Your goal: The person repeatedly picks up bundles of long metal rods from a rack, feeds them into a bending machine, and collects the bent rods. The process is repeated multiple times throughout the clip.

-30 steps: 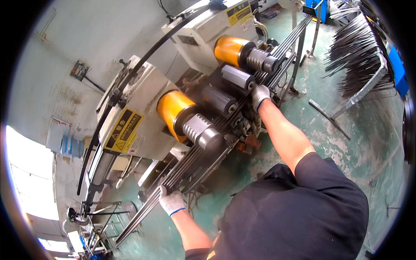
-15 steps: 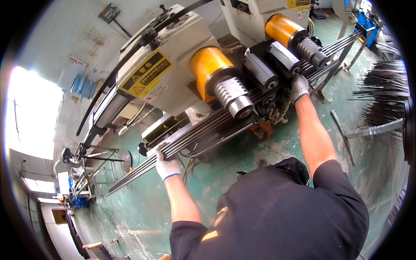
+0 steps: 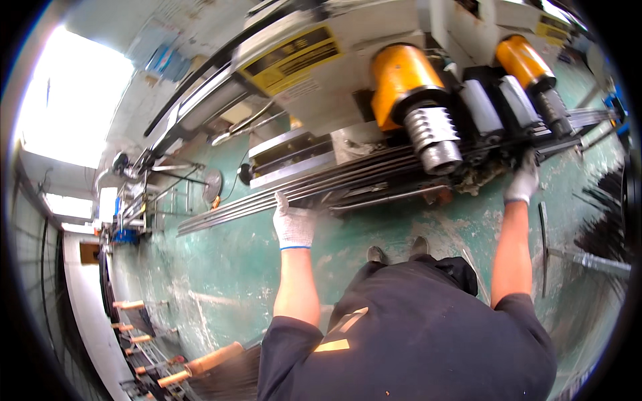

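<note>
Several long thin metal bars point(image 3: 231, 212) lie side by side along the front of a machine, their left ends sticking out past it. My left hand point(image 3: 294, 224), in a white glove, is at the near edge of these bars with its thumb raised against them; its other fingers are smeared and partly hidden. My right hand point(image 3: 525, 180), also gloved, reaches to the machine's front edge below two grey rollers point(image 3: 520, 101). Its fingers are blurred against dark parts, so what it touches is unclear. Between the hands, a ridged metal shaft point(image 3: 431, 140) projects from an orange cylinder point(image 3: 404, 77).
A second orange cylinder point(image 3: 525, 60) stands at the back right. Dark rods point(image 3: 605, 210) are stacked at the far right beside a metal beam point(image 3: 592, 262). A round disc on a stand point(image 3: 212, 186) is at the left. Wooden rollers point(image 3: 214, 357) sit at the lower left.
The view has turned, so the machine sits higher and further right. My left thumb, laid over the bars before, now points up. My right hand has drawn slightly lower, nearer me.
</note>
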The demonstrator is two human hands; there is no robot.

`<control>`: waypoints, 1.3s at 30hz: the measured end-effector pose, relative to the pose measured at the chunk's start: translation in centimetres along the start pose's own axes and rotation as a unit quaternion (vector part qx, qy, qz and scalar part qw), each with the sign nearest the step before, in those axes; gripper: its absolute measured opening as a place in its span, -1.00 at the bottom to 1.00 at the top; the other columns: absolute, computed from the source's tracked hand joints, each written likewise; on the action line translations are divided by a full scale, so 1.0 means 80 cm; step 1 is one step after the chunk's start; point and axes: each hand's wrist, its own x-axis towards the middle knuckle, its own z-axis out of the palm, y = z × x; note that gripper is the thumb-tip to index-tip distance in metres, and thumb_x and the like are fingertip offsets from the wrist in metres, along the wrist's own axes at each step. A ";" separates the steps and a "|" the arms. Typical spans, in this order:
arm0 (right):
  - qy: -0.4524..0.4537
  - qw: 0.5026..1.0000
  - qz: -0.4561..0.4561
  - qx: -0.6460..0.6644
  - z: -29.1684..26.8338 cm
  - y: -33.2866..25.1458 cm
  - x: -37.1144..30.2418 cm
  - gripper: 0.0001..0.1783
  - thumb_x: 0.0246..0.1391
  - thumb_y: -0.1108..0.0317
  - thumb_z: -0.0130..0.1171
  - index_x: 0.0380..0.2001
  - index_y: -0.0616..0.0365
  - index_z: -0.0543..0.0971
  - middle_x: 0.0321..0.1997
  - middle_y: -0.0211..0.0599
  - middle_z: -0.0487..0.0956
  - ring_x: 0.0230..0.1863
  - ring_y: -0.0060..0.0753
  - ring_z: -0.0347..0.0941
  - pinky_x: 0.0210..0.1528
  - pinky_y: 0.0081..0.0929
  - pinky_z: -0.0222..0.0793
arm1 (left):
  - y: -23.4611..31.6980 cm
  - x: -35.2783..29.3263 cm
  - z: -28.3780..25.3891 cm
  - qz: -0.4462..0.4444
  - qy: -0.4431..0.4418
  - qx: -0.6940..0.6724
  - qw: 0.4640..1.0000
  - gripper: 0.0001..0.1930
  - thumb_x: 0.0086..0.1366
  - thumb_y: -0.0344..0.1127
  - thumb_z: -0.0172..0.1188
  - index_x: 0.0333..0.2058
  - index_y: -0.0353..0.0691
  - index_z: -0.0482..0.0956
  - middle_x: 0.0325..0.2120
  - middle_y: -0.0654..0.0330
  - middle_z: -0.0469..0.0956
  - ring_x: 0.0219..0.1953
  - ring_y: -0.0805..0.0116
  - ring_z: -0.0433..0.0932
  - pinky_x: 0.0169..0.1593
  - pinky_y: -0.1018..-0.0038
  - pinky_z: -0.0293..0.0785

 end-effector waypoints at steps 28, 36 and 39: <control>-0.036 0.859 0.387 -0.334 -0.233 0.172 -0.449 -0.48 0.41 -0.12 0.21 -0.14 0.22 0.71 -0.28 -0.33 0.66 -0.43 -0.46 0.46 -0.44 -0.42 0.30 | 0.561 -0.066 -0.457 0.240 0.292 0.123 0.918 -0.47 0.59 0.09 0.08 0.41 0.12 0.30 0.23 0.08 0.48 0.18 -0.03 0.56 0.19 -0.12 0.56; -0.157 0.847 0.210 -0.463 -0.195 0.195 -0.421 -0.44 0.30 -0.13 0.31 -0.18 0.27 0.75 -0.29 -0.18 0.70 -0.34 -0.36 0.55 -0.27 -0.31 0.45 | 0.597 -0.042 -0.492 0.171 0.243 0.071 0.952 -0.61 0.59 -0.09 0.08 0.32 0.13 0.40 0.13 -0.01 0.58 0.14 -0.05 0.58 0.20 -0.14 0.54; -0.091 0.868 0.261 -0.413 -0.105 0.155 -0.505 -0.62 0.26 0.04 0.37 -0.21 0.19 0.72 -0.45 -0.40 0.63 -0.48 -0.48 0.44 -0.40 -0.36 0.37 | 0.582 -0.056 -0.465 0.150 0.212 0.157 0.953 -0.56 0.59 -0.14 -0.02 0.23 -0.32 0.50 0.20 -0.05 0.55 0.20 -0.06 0.55 0.35 -0.04 0.45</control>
